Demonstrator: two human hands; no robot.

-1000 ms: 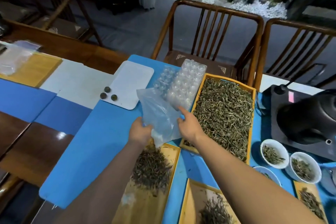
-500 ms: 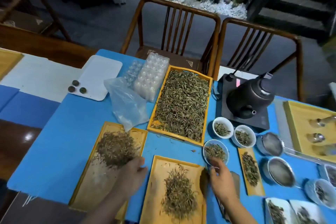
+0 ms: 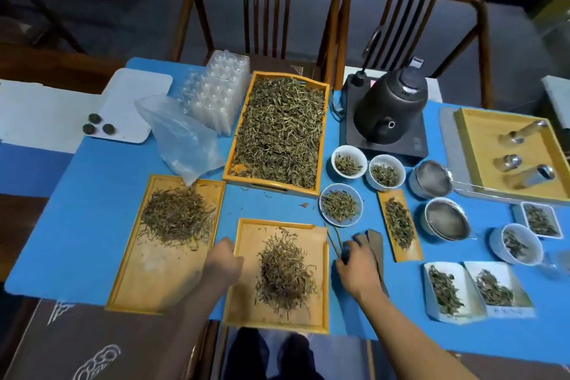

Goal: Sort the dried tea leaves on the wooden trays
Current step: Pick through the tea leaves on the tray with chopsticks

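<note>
Dried tea leaves lie on several wooden trays on the blue mat. A deep large tray [image 3: 229,174] at the middle is full of them. The left flat tray [image 3: 148,281] carries a pile [image 3: 177,216] at its far end. The near middle tray [image 3: 253,234] has a loose pile [image 3: 283,268]. My left hand [image 3: 223,261] is curled on that tray's left rim. Just right of the tray, my right hand [image 3: 354,268] grips thin bamboo tweezers [image 3: 334,241], their tips pointing away from me. A narrow small tray [image 3: 413,251] with leaves lies further right.
A clear plastic bag [image 3: 182,139] lies beside clear blister packs [image 3: 219,95]. A black kettle [image 3: 390,108] stands on its base at the back right. White bowls [image 3: 339,207] with leaves, metal strainers [image 3: 444,219] and paper boxes [image 3: 478,290] crowd the right. Two chairs [image 3: 262,9] stand behind.
Both hands have let go of the plastic bag, which now lies on the mat. They have dropped to the near middle tray, and my right hand has taken up the tweezers.
</note>
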